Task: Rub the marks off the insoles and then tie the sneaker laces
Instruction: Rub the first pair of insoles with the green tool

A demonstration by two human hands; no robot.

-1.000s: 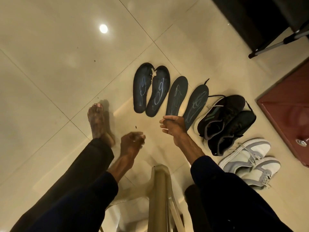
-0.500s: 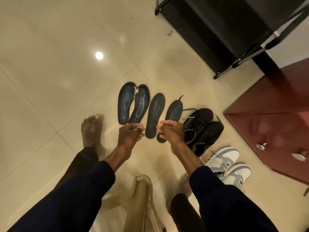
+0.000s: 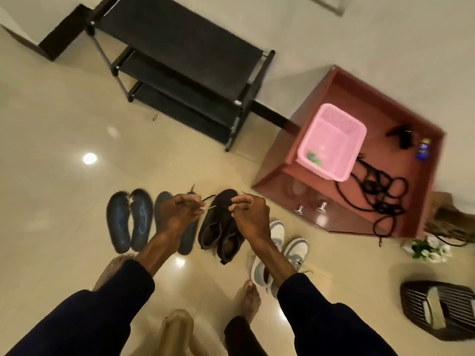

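Several dark insoles [image 3: 129, 222] with pale marks lie in a row on the tiled floor. To their right lies a pair of black sneakers [image 3: 222, 228], and beyond them a grey-and-white pair [image 3: 281, 249]. My left hand [image 3: 178, 213] and my right hand [image 3: 248, 213] are raised above the black sneakers, close together. Each hand has its fingers curled and pinches something thin; a dark lace end [image 3: 209, 197] shows between them. The fourth insole is mostly hidden behind my left forearm.
A black shoe rack [image 3: 180, 70] stands at the back. A red-brown cabinet [image 3: 341, 222] on the right carries a pink basket [image 3: 331, 142], a black cord and a small bottle. A dark slatted object [image 3: 439, 309] lies at far right. A chair back [image 3: 177, 330] and my bare feet are below.
The view has tilted up and right, bringing in the shoe rack and the cabinet top. Both hands have risen and come together over the black sneakers.
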